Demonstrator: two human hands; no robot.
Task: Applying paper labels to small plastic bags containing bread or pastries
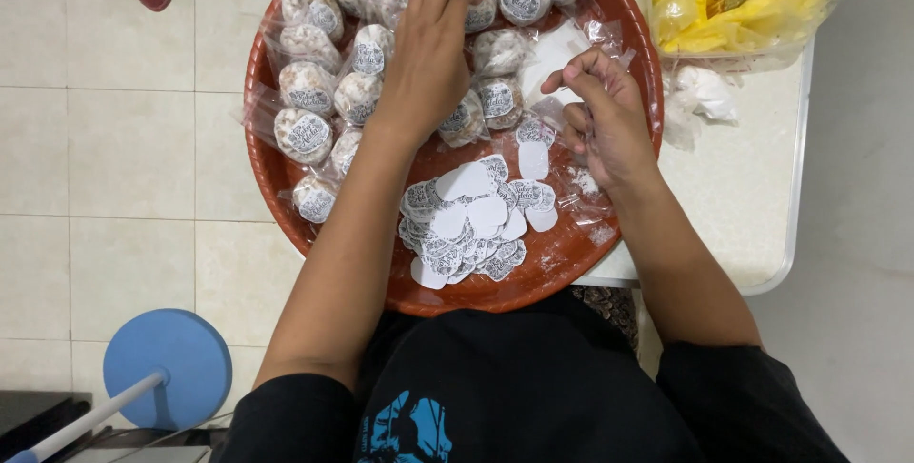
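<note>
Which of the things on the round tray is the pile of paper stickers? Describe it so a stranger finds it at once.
Start at the big round reddish-brown tray on the person's lap. Its far half is filled with clear-wrapped round cakes; the near half holds the pile of paper stickers, between the two forearms. Unlike the plump wrapped cakes, these are flat, small, loose white pieces, some printed side up, some blank.

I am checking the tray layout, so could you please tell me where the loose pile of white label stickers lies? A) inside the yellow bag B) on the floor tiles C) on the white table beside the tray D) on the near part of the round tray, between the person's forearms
D: the pile of stickers rests on the round red-brown tray, on its near part, between the two forearms.
</note>
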